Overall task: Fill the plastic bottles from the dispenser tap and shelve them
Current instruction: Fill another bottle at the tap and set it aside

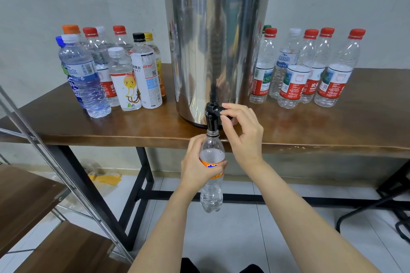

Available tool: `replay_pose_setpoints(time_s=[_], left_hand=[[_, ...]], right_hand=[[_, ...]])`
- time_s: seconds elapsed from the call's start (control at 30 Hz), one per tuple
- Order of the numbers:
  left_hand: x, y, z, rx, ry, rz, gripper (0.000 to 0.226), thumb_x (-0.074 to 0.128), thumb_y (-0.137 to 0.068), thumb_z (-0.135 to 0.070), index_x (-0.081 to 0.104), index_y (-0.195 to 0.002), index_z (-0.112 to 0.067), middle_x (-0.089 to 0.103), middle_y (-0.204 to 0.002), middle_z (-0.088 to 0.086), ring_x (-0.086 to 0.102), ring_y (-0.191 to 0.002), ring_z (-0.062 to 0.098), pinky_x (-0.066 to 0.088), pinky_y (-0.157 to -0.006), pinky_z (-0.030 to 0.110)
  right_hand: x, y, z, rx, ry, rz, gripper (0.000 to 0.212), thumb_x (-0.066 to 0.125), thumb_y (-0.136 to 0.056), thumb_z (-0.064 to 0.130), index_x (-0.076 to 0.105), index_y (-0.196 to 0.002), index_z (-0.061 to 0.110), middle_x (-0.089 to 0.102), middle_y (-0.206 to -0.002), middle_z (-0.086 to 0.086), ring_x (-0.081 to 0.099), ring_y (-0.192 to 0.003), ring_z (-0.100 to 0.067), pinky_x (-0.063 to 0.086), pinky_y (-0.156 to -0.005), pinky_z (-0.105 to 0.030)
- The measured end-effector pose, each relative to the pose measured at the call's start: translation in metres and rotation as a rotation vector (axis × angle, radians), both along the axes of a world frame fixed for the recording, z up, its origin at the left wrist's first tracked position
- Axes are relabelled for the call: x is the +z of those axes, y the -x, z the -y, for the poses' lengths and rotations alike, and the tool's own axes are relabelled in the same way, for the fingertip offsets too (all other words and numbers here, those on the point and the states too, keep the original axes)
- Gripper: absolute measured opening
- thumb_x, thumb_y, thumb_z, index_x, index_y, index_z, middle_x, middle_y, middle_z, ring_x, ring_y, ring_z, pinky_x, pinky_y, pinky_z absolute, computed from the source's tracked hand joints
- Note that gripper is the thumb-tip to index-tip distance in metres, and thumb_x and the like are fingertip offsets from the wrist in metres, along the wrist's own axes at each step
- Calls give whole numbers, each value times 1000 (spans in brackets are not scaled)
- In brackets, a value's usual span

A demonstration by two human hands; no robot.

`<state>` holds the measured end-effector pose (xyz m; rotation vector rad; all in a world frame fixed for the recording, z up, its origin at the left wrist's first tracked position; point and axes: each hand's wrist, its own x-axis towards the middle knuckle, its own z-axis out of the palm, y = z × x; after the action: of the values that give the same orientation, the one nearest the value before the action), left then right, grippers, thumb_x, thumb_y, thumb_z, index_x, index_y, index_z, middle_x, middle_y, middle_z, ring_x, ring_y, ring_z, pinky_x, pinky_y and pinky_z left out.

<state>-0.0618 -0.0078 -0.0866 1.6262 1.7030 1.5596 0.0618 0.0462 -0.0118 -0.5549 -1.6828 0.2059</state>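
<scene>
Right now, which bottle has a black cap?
The tall white-labelled bottle left of the steel dispenser, just in front of the yellow-capped one. The other caps are red, white, orange, blue, yellow or green.

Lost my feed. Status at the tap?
Left hand grips orange-label bottle under tap. Right hand pinches tap lever. Nothing blocking.

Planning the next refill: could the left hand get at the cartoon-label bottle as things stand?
Probably not yet: the left hand grips the orange-label bottle under the tap. The cartoon-label bottle itself stands unblocked at the front of its group.
</scene>
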Motion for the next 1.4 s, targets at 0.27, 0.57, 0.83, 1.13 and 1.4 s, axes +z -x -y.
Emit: replay_pose_setpoints(time_s=[0.27,0.57,0.83,1.13,1.4], left_hand=[[-1,1,0,-10,8,1,68,85,-64,-40,45,-117,-54,48,-126,-30,51,-118,-5,47,-94,27],[3,-1,2,7,4,-13,70,83,-63,-41,40,-111,-67,45,-123,-38,47,-115,-14,42,-91,20],[2,0,2,-6,4,-4,70,85,-64,-39,42,-116,-58,46,-124,-35,48,-117,-12,43,-91,19],[2,0,1,-5,9,-6,68,83,-63,-43,45,-118,-52,46,-126,-31,49,-118,-8,47,-96,27],[4,0,2,-4,-5,-15,68,83,-63,-42,42,-113,-64,46,-125,-32,50,-117,-8,46,-92,23]], right_hand=[[-1,0,-1,1,-4,2,17,58,-95,22,71,-95,11,64,-114,10,56,-77,-15,51,-75,-43],[-1,0,0,-2,5,-4,16,59,-94,20,71,-94,10,64,-113,9,54,-76,-12,51,-76,-42],[0,1,0,-2,-8,-6,17,58,-94,20,71,-94,9,64,-113,8,54,-75,-11,51,-76,-42],[-2,0,-1,4,-4,3,18,58,-95,22,71,-96,9,65,-114,6,58,-81,-15,52,-74,-42],[-2,0,-1,11,8,3,20,57,-96,24,71,-97,10,65,-114,6,60,-88,-14,53,-75,-43]])
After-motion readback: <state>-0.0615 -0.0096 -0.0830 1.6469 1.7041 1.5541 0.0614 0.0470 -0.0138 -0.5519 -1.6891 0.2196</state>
